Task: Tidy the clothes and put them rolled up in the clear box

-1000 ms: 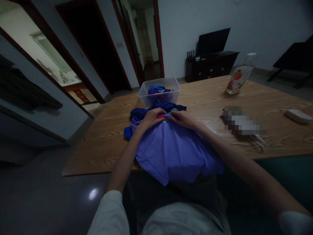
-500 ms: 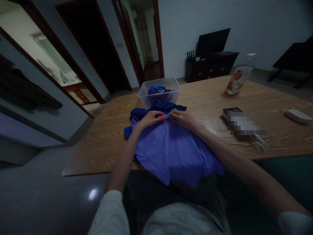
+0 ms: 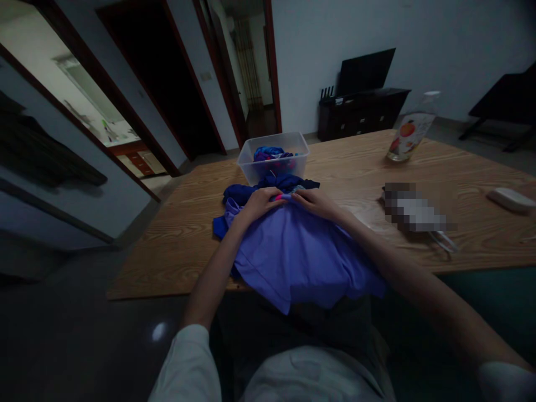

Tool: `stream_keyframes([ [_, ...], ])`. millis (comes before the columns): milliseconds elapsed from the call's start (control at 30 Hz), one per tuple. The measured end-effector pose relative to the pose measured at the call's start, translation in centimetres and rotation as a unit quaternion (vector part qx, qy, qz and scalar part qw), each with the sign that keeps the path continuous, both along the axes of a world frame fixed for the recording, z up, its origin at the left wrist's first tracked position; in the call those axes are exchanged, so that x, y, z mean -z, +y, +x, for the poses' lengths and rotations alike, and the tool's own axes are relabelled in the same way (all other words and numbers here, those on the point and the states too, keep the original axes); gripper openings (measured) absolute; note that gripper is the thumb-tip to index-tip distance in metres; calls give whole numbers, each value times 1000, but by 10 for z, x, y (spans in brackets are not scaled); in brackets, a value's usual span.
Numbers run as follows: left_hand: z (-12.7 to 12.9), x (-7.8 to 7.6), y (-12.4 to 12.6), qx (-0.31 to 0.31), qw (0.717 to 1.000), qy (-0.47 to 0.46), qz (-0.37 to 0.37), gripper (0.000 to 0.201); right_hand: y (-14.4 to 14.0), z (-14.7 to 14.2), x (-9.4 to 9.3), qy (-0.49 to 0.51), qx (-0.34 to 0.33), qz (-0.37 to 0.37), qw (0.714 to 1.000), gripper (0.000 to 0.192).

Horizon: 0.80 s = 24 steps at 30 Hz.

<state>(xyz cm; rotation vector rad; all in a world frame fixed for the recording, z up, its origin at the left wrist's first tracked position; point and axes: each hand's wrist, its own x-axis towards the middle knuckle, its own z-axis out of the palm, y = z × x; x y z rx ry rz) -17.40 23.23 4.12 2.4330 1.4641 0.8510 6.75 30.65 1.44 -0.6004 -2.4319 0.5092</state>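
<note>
While unreadable, bottle point(image 3: 408, 134) fruit label.

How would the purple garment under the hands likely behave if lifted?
The purple garment would probably go floppy: it already sags over the table edge in folds. It looks like thin fabric, so likely light. It may drag the dark blue cloth beside it.

The garment point(image 3: 301, 257) is plain lavender-purple, with darker navy cloth point(image 3: 268, 185) at its 12 o'clock. The clear tub point(image 3: 273, 155) holds blue and pink fabric. The table point(image 3: 184, 234) shows brown wood grain; the bottle point(image 3: 408, 134) bears an orange fruit label.
</note>
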Motion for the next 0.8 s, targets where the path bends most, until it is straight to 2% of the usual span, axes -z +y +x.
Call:
stream_keyframes([
  [167,3,-2,-2,3,1000,7,19,35,2,0,-4,19,-37,-122,992,57],
  [267,3,-3,-2,18,1000,-3,15,34,0,1,-6,22,-48,-145,988,56],
  [433,0,-7,-4,21,999,-38,-33,42,1,0,-3,33,-37,-81,995,52],
  [600,-1,-8,-4,-9,997,-30,-75,55,3,-3,7,24,8,-5,1000,44],
  [800,-1,-12,-6,-14,995,-14,-94,54,1,-3,11,-11,31,115,993,39],
])
